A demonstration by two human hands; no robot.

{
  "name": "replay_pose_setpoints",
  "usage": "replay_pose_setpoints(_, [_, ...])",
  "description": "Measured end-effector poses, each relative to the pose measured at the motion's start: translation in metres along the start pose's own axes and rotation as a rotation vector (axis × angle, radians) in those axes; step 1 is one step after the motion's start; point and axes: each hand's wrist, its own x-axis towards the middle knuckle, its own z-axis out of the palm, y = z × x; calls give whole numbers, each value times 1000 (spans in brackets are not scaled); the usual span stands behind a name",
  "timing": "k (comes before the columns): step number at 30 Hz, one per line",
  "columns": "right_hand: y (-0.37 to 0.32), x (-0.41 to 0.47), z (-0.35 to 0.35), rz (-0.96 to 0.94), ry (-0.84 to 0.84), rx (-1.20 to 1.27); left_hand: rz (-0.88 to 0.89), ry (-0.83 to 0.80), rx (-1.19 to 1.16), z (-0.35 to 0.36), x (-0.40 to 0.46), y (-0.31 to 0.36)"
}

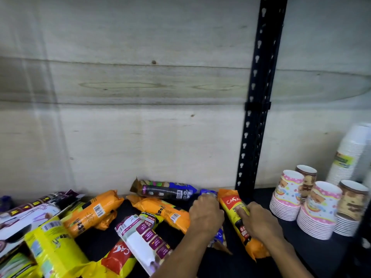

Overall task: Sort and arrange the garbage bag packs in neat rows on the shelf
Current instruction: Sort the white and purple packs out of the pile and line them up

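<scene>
Near left: yellow packs [54, 249] and a white pack [144, 237] lie jumbled on the black shelf [313, 255]. Right hand [259, 221] grips the orange-red pack [239, 219], lying near-to-far at right. Left hand [206, 213] is clamped on a blue pack [208, 193] just left of it. Far: a dark pack [164, 190] against the plywood wall [140, 97]. Paper cup stacks [319, 207] sit far right.

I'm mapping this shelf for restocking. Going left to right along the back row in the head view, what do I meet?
Orange pack → dark blue-ended pack → left hand → right hand → patterned paper cups
</scene>
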Motion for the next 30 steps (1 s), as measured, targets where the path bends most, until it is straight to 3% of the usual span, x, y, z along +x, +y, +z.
replay_pose_setpoints(8, [21, -4, -7, 66, 22, 51, 78, 36, -161, 10, 2, -6])
replay_pose_setpoints(17, [18, -8, -20, 20, 72, 129, 148, 194, -456, -10, -5, -7])
replay_pose_setpoints(24, [-31, -31, -40, -77, 155, 259, 139, 302, -584, -70, -24, -23])
replay_pose_setpoints(30, [-109, -70, -33, -171, 72, 484, 55, 389, -571, -131, -59, -86])
